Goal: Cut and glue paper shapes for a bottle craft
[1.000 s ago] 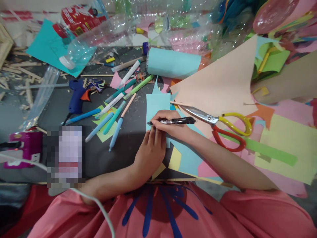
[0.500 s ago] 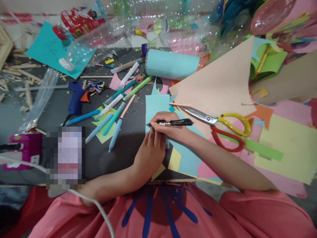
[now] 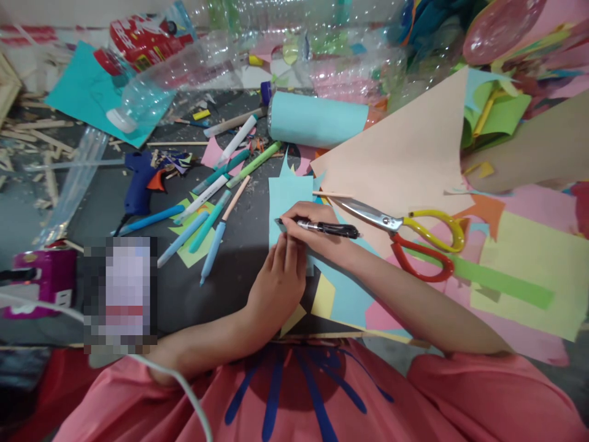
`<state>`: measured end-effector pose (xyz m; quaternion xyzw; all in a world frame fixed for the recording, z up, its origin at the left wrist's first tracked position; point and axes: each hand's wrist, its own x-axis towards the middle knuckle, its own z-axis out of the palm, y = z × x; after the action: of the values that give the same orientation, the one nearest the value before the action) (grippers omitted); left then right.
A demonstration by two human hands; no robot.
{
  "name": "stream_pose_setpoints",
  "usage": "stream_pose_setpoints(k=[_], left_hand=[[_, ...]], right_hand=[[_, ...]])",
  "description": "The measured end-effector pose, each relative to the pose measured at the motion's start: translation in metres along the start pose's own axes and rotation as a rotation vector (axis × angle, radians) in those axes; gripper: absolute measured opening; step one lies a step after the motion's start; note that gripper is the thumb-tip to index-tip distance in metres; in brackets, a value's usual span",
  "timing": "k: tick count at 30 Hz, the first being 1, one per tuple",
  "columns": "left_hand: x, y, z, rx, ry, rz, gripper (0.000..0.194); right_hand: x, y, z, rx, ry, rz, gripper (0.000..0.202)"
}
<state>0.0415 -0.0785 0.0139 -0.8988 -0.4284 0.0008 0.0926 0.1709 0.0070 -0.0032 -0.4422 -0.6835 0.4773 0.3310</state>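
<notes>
My right hand (image 3: 310,222) is closed around a black pen (image 3: 338,230), its tip at the surface of a light blue piece of paper (image 3: 291,191). The pen lies at a low slant, its back end pointing right. My left hand (image 3: 281,279) rests flat on the lower part of that paper, fingers stretched forward just below the right hand. Scissors (image 3: 391,222) with one yellow and one red handle lie partly open beside my right forearm. Left of the paper are several markers (image 3: 209,212). What is on the paper under the hands is hidden.
A blue glue gun (image 3: 138,184), a phone (image 3: 127,288) with a blurred screen and a purple box (image 3: 43,282) lie left. Behind are a bottle wrapped in light blue paper (image 3: 317,118) and clear plastic bottles (image 3: 184,67). Peach card (image 3: 405,153) and a green strip (image 3: 510,283) lie right.
My right hand and the pen tip have moved slightly up the paper, and the pen's slant has changed. My left hand stays in place. The green strip at right reaches farther right.
</notes>
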Motion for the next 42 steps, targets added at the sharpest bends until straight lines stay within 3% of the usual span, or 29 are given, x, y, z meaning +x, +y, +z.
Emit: stream_pose_setpoints(k=[3, 8, 15, 22, 29, 37, 42], left_hand=[[0.000, 0.000, 0.000, 0.005, 0.005, 0.004, 0.037], [0.000, 0.000, -0.001, 0.003, -0.013, 0.001, 0.038], [0.000, -0.001, 0.000, -0.005, 0.005, 0.001, 0.037], [0.000, -0.001, 0.001, -0.021, 0.011, 0.000, 0.038], [0.002, -0.005, 0.000, -0.014, 0.035, 0.001, 0.037], [0.007, -0.017, 0.001, -0.061, 0.015, -0.055, 0.035], [0.008, -0.020, 0.003, -0.100, -0.054, -0.052, 0.040]], right_hand=[[0.000, 0.001, 0.000, 0.002, 0.046, 0.006, 0.020], [-0.001, 0.001, -0.001, -0.008, -0.041, -0.032, 0.019], [0.000, 0.000, -0.001, -0.026, 0.138, -0.051, 0.022], [-0.002, 0.001, 0.000, -0.049, 0.008, -0.030, 0.019], [-0.001, -0.003, -0.007, -0.106, 0.181, 0.008, 0.022], [-0.002, -0.004, -0.005, -0.086, 0.063, 0.009, 0.023], [-0.004, 0.001, -0.012, -0.086, 0.223, 0.016, 0.024]])
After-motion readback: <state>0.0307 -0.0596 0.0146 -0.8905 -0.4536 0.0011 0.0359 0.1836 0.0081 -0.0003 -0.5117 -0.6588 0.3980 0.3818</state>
